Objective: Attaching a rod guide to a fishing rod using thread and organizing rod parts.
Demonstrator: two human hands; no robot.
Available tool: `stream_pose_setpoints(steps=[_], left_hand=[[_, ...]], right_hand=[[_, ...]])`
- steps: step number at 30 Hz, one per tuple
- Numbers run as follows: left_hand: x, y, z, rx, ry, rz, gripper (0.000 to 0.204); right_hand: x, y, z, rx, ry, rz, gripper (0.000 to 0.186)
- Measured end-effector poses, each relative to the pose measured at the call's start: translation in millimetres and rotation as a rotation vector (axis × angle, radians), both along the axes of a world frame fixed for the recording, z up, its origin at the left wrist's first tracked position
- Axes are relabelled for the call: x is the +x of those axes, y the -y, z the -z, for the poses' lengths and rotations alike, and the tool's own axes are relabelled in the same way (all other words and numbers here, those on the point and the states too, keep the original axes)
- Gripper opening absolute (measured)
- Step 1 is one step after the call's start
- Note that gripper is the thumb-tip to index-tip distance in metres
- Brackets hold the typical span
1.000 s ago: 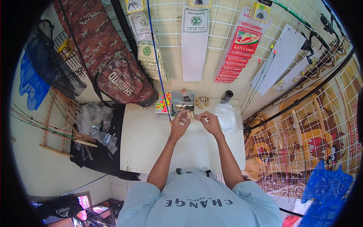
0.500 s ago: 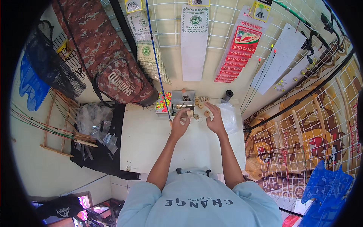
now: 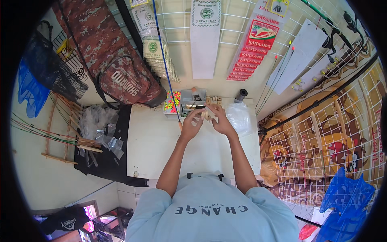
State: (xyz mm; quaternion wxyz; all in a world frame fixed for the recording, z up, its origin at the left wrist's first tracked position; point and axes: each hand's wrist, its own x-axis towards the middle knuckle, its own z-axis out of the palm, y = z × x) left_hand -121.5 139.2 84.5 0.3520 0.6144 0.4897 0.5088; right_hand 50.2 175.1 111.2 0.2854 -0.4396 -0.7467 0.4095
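Note:
Above the white table, my left hand [image 3: 192, 124] grips a small pale wooden spool [image 3: 205, 115] between thumb and fingers. My right hand [image 3: 221, 122] has come up against the spool's right side, its fingers bent and drawn together. Whatever they pinch is too small to make out. More wooden spools [image 3: 214, 99] lie just beyond my hands, partly hidden by them. A grey divided box [image 3: 192, 93] stands behind my left hand; one compartment holds bright pink, yellow and green pieces [image 3: 172, 101], another a small bottle [image 3: 196, 95].
Clear plastic bags [image 3: 240, 118] and a black roll [image 3: 241, 94] lie on the table [image 3: 161, 149] at the right. A blue rod [image 3: 164, 52] slants down left of my hands. A camouflage rod bag [image 3: 117, 68] leans at the back left. Packets [image 3: 256, 48] hang on the wall rack.
My right hand has moved left and closed in on the spool in my left hand; before, it was apart from it. The view has shifted slightly.

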Motion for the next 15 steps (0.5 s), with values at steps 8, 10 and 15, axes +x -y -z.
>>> stream_pose_setpoints(steps=[8, 10, 15], left_hand=[[5.4, 0.4, -0.1, 0.002, -0.008, 0.066, 0.038], [5.8, 2.1, 2.2, -0.025, 0.061, 0.044, 0.037], [1.4, -0.2, 8.9, -0.043, 0.094, 0.058, 0.037]], right_hand=[[9.6, -8.4, 15.7, -0.109, -0.161, -0.058, 0.06], [10.6, -7.7, 18.7, -0.111, -0.149, -0.045, 0.052], [8.5, -2.8, 19.4, -0.087, -0.192, 0.117, 0.027]])
